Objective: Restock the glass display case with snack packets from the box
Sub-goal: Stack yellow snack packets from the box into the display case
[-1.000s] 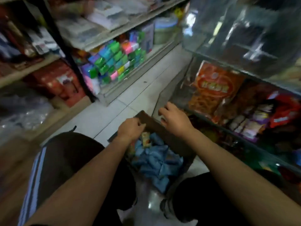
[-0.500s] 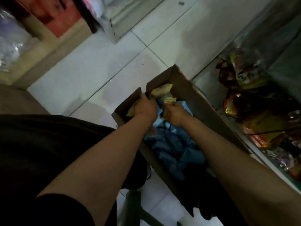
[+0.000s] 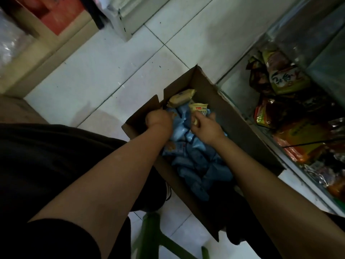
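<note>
Since a second earlier, both hands had moved from the rim into the brown cardboard box (image 3: pixel 224 116) at frame centre: left hand (image 3: pixel 158 119) gripped a blue packet, right hand (image 3: pixel 204 128) pinched a yellow snack packet (image 3: pixel 198 109), so picking had begun.

Large dark brush-style characters on a pale panel of the green snack bag (image 3: pixel 287 79) in the glass display case (image 3: pixel 242 98), too stylised to read with certainty. Small red logo patch and tiny print on the yellow packet (image 3: pixel 198 108) in the cardboard box (image 3: pixel 233 118), too small to read. Faint print on the second yellow packet (image 3: pixel 182 98) and on the blue packets (image 3: pixel 179 128), blurred and illegible. Pale lettering on the orange bag (image 3: pixel 302 135) in the case, also unreadable. No numbers legible anywhere.
</note>
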A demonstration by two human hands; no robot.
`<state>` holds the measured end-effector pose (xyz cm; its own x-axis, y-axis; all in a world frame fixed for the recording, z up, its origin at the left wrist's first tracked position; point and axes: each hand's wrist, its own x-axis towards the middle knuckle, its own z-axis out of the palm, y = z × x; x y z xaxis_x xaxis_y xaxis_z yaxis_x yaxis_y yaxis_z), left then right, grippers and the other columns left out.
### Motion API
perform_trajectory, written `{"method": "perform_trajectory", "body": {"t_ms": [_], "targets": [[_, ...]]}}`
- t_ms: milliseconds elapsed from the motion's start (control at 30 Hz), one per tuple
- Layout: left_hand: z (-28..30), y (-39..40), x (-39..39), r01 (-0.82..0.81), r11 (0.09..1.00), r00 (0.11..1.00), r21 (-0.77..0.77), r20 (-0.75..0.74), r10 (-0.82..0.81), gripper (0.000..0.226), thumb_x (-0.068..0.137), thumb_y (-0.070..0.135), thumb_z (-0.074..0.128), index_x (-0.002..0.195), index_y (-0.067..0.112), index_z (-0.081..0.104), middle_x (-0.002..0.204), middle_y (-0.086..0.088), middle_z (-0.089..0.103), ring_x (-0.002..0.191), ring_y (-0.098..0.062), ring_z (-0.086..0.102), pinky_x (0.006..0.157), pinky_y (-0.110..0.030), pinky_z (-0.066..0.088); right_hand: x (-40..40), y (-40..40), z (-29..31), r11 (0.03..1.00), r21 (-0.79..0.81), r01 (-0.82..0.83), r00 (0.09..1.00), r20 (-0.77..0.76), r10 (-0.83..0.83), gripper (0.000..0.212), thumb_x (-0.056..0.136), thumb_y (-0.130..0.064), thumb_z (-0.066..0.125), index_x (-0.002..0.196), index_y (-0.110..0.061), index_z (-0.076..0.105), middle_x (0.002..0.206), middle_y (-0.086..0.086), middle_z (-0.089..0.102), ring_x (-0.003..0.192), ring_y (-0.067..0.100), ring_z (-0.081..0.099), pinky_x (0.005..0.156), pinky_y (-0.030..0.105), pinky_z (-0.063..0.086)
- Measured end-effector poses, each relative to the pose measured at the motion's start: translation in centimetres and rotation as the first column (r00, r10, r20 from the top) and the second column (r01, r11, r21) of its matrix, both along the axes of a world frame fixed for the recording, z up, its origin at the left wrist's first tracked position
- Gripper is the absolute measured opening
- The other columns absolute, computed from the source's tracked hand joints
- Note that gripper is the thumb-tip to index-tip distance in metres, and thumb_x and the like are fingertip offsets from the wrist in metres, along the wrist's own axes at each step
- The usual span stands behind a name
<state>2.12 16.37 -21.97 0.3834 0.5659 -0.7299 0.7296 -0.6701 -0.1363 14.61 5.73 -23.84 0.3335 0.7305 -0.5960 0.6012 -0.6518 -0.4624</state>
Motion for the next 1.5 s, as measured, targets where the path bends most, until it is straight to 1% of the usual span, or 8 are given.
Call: {"method": "perform_trajectory", "body": {"t_ms": [200, 300, 467, 567, 767, 1133, 1333, 1500], "targets": [[4.6, -0.3, -0.6, -0.430, 0.850, 0.800, -0.304, 0.307, 0.515, 0.053, 0.093, 0.032, 0.051, 0.143, 0.021, 0.036, 0.136, -0.019, 0.043, 0.117, -0.036, 0.051, 0.088, -0.036, 0.045, -0.1, -2.3, 6.0, 0.976, 0.116, 0.183, 0.972, -0.171, -0.162, 0.027, 0.088, -0.029, 0.053, 0.114, -0.033, 0.059, 0.092, 0.010, 0.051, 0.099, 0.021, 0.039, 0.077, 0.026, 0.035], [9.3, -0.8, -0.3, -0.582, 0.430, 0.320, -0.690, 0.291, 0.902, 0.060, 0.087, 0.027, 0.061, 0.142, 0.026, 0.037, 0.130, -0.008, 0.051, 0.108, -0.032, 0.060, 0.072, -0.038, 0.058, -0.2, -3.6, 10.9, 0.908, 0.248, 0.337, 0.924, -0.274, -0.267, 0.051, 0.082, -0.024, 0.058, 0.130, -0.039, 0.053, 0.089, 0.004, 0.055, 0.073, 0.014, 0.048, 0.068, 0.027, 0.040], [19.3, -2.9, -1.0, -0.170, -0.112, -0.290, -0.979, -0.059, 0.955, 0.024, 0.088, 0.010, 0.065, 0.110, 0.003, 0.058, 0.110, -0.022, 0.060, 0.095, -0.031, 0.063, 0.054, -0.034, 0.060, -1.5, -6.1, 21.5, 0.674, 0.474, 0.566, 0.823, -0.282, -0.493, 0.066, 0.081, -0.023, 0.068, 0.140, -0.028, 0.041, 0.113, -0.002, 0.058, 0.091, 0.012, 0.059, 0.077, 0.025, 0.046], [26.2, -4.9, -2.4, 0.239, -0.337, -0.409, -0.911, -0.410, 0.816, 0.019, 0.089, 0.015, 0.063, 0.100, 0.000, 0.060, 0.097, -0.019, 0.061, 0.087, -0.026, 0.060, 0.060, -0.031, 0.061, -1.8, -7.5, 28.4, 0.522, 0.599, 0.607, 0.785, -0.352, -0.509, 0.060, 0.081, -0.021, 0.072, 0.132, -0.022, 0.041, 0.106, 0.005, 0.061, 0.084, 0.014, 0.062, 0.074, 0.029, 0.051], [36.1, -11.3, -3.6, 0.371, -0.184, -0.096, -0.910, -0.235, 0.967, 0.046, 0.078, 0.039, 0.063, 0.115, 0.012, 0.061, 0.092, -0.007, 0.064, 0.076, -0.017, 0.064, 0.059, -0.024, 0.056, -3.7, -11.1, 39.8, 0.429, 0.779, 0.457, 0.877, -0.316, -0.361, 0.066, 0.075, -0.025, 0.080, 0.127, -0.029, 0.041, 0.099, -0.005, 0.058, 0.080, 0.010, 0.060, 0.072, 0.029, 0.053], [51.6, -19.4, 2.5, 0.217, 0.621, 0.114, -0.753, 0.651, 0.750, 0.057, 0.077, 0.028, 0.079, 0.127, 0.022, 0.053, 0.108, -0.004, 0.072, 0.097, -0.020, 0.070, 0.081, -0.038, 0.057, -1.0, -21.2, 51.5, 0.310, 0.912, 0.267, 0.848, -0.069, -0.525, 0.031, 0.081, -0.030, 0.071, 0.066, -0.009, 0.054, 0.061, -0.002, 0.050, 0.059, 0.008, 0.043, 0.058, 0.027, 0.035], [53.9, -25.7, 8.7, 0.289, 0.784, 0.207, -0.549, 0.836, 0.509, 0.039, 0.068, 0.049, 0.081, 0.098, 0.027, 0.069, 0.092, 0.005, 0.075, 0.086, -0.013, 0.070, 0.078, -0.030, 0.055, 4.5, -28.2, 55.5, 0.094, 0.972, 0.217, 0.591, -0.054, -0.805, 0.032, 0.078, -0.029, 0.073, 0.073, -0.018, 0.043, 0.072, 0.002, 0.053, 0.069, 0.019, 0.050, 0.062, 0.029, 0.035], [52.9, -30.1, 12.9, 0.440, 0.895, 0.268, -0.074, 0.962, -0.052, 0.041, 0.074, 0.044, 0.079, 0.107, 0.024, 0.066, 0.106, 0.014, 0.055, 0.103, -0.006, 0.053, 0.079, -0.019, 0.039, 9.8, -32.9, 57.2, 0.204, 0.959, 0.198, 0.361, 0.123, -0.925, 0.067, 0.079, -0.028, 0.069, 0.130, -0.012, 0.028, 0.111, 0.016, 0.057, 0.089, 0.032, 0.061, 0.065, 0.033, 0.045]]}}
